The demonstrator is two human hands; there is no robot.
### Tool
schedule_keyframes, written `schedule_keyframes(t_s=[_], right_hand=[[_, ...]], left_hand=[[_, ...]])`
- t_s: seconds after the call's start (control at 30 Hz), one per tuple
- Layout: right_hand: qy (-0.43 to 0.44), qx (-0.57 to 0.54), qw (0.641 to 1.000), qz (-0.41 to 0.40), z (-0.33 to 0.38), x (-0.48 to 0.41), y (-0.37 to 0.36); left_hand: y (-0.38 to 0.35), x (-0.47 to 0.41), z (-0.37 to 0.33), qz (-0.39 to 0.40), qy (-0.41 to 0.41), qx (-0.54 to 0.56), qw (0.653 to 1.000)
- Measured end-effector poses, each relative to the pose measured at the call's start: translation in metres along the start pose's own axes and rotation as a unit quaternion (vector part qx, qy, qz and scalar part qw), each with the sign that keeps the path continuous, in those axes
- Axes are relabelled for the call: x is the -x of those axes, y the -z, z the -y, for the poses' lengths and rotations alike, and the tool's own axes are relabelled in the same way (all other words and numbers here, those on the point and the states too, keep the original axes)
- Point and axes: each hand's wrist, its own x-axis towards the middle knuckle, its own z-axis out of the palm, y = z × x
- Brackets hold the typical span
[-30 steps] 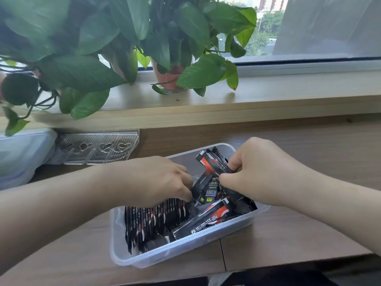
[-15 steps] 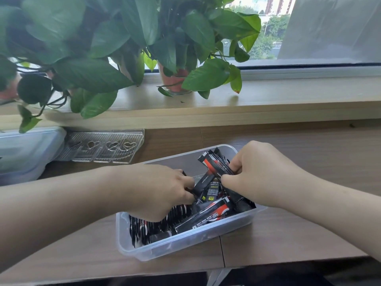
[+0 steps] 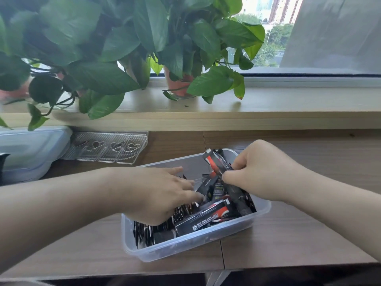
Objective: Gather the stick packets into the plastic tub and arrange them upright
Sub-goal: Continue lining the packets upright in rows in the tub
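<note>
Head view: plastic tub (image 3: pixel 185 245) of stick packets (image 3: pixel 206 219) on the bench (image 3: pixel 288 234), both hands in it.
Flat left hand (image 3: pixel 158 195), fingers straight, rests on the upright row and hides part of it. The right hand (image 3: pixel 261 172) pinches a tilted bunch at the far end. Behind the tub: heart tray (image 3: pixel 111 147), lidded container (image 3: pixel 28 147), and plants (image 3: pixel 123 48) on the windowsill (image 3: pixel 268 108).

Tub (image 3: pixel 185 244): sat on the table (image 3: pixel 288 240), under both hands.
Upright packets (image 3: pixel 144 234): stood in the tub, beneath the left hand (image 3: pixel 156 195).
Loose packets (image 3: pixel 206 219): lay in the tub between the hands.
Held packets (image 3: pixel 214 162): stuck out beyond the right hand (image 3: pixel 261 174), over the tub's far end.
Heart tray (image 3: pixel 111 147): lay behind the left hand.
Lidded box (image 3: pixel 31 147): sat left of the left hand.
Plants (image 3: pixel 179 83): stood on the sill (image 3: pixel 288 104), beyond both hands.
</note>
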Motion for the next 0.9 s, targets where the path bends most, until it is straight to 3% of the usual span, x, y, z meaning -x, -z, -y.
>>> schedule_keyframes(t_s=[0.1,0.2,0.43,0.7,0.83,0.9], right_hand=[[-0.024,-0.083,0.996,0.019,0.012,-0.005,0.004],[-0.041,-0.099,0.993,0.055,0.024,-0.014,-0.007],[-0.04,0.095,0.989,0.106,0.035,-0.025,-0.032],[-0.007,0.237,0.957,0.164,0.047,-0.04,-0.048],[-0.035,0.208,0.961,0.18,0.049,-0.044,-0.048],[-0.065,0.122,0.973,0.182,0.048,-0.045,-0.052]], left_hand=[[-0.004,0.005,0.002,-0.027,0.003,0.04,0.999],[-0.011,0.008,0.003,-0.082,0.0,0.038,0.996],[-0.016,0.016,-0.005,-0.112,0.061,-0.002,0.992],[-0.019,0.022,-0.001,-0.138,0.059,0.129,0.98],[-0.023,0.026,0.004,-0.082,0.061,0.148,0.984],[-0.026,0.026,0.006,-0.057,0.056,0.155,0.985]])
